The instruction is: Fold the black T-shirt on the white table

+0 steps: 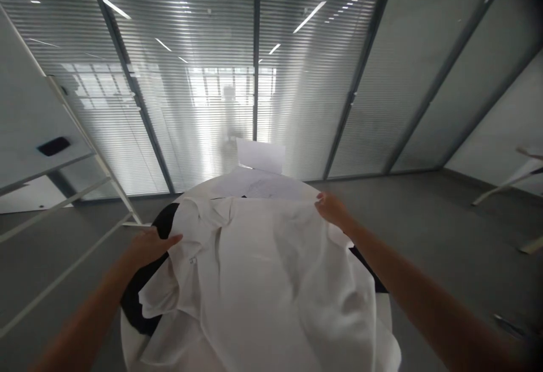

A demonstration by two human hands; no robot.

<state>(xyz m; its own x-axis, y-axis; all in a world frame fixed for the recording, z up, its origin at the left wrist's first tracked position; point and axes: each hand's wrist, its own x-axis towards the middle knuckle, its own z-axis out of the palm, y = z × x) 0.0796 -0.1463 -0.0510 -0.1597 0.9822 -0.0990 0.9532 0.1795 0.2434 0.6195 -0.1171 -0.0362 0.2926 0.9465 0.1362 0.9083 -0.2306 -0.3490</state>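
A white shirt [263, 281] lies spread over a round white table [384, 310], its collar end toward the far side. My left hand [148, 245] grips the shirt's left edge near the shoulder, thumb on top of the cloth. My right hand [333, 208] pinches the far right edge of the shirt. A black garment [146, 273] lies under the shirt and shows at the left and right sides.
A sheet of white paper [261, 156] stands at the table's far edge, before glass walls with blinds. A whiteboard on a white stand [38, 129] is at the left. Grey floor surrounds the table; a table leg [504, 185] shows far right.
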